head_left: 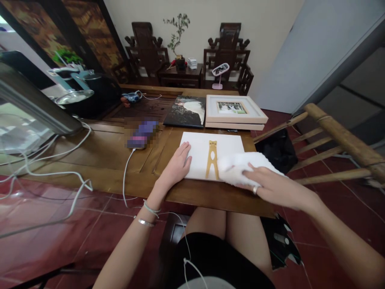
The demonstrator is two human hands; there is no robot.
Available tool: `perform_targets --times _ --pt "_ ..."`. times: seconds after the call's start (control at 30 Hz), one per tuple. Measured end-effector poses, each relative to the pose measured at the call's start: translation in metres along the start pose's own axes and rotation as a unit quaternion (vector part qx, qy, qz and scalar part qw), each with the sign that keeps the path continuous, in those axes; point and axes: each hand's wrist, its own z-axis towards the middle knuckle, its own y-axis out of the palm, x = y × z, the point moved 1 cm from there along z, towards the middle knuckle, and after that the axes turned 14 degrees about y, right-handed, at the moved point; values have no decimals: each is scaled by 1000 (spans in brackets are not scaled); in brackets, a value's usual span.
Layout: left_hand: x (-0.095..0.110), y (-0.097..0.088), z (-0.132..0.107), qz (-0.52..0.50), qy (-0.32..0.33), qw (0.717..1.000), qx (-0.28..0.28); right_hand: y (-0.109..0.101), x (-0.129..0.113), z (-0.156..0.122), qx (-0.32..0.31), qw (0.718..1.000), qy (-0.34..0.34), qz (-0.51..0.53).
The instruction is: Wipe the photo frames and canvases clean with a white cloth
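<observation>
A flat white panel (195,154) lies on the wooden table near its front edge. On its face is a gold cat-shaped piece (212,154) with two splayed legs and an oval cutout. My left hand (179,162) rests on the panel's left edge, fingers stretched out and thumb apart. In my right hand (264,182) is a fluffy white cloth (237,164), bunched under the fingers and lying over the panel's lower right part. The cloth hides that corner, and some of my right fingers are sunk in it.
Behind the panel lie a dark photo board (177,110) and stacked pale picture frames (258,113). A phone (142,133) with a white charging cable (124,176) is to the left. A pink mirror (221,72) stands farther back; a bamboo chair (331,124) is at right.
</observation>
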Motion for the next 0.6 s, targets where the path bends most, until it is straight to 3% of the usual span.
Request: perform_targets --times 0.2,0.3,0.43,0.6 --pt "-2 2 0 -4 0 1000 6 -22 29 83 65 996 41 42" --pt "-3 3 -1 -1 1 1000 4 -29 31 106 79 996 42 30" --pt "-4 4 -1 -2 1 1000 -1 -20 19 91 89 996 8 -21" --pt "-4 4 -1 -7 0 1000 5 5 -9 25 84 995 -35 -40"
